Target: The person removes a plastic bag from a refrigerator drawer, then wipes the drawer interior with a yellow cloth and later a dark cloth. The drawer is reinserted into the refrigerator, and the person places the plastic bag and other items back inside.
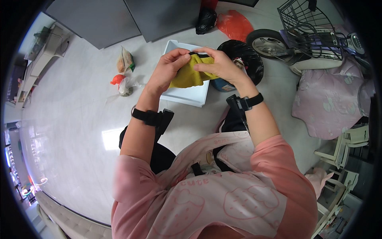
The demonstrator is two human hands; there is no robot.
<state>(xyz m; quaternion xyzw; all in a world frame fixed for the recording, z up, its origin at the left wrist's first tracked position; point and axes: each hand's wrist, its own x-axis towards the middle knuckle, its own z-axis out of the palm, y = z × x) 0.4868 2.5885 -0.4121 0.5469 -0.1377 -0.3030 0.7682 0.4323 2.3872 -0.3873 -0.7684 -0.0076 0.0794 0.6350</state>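
Observation:
Both hands hold up a yellow-green cloth (pixel 191 74) with a dark edge along its top. My left hand (pixel 170 67) pinches its upper left corner between thumb and fingers. At the right side of the cloth, my right hand (pixel 219 64) has its fingers at the dark edge and its thumb over the front. Beneath the hands, on the tiled floor, lies a white plastic drawer or tray (pixel 185 100); the cloth and hands hide much of its inside.
A bin lined with a black bag (pixel 255 64) stands right of the tray. Farther right is an electric scooter with a wire basket (pixel 310 30). Plastic food bags (pixel 124 61) lie on the floor at left. Grey cabinet doors (pixel 95 21) and a red bag (pixel 234 25) are beyond.

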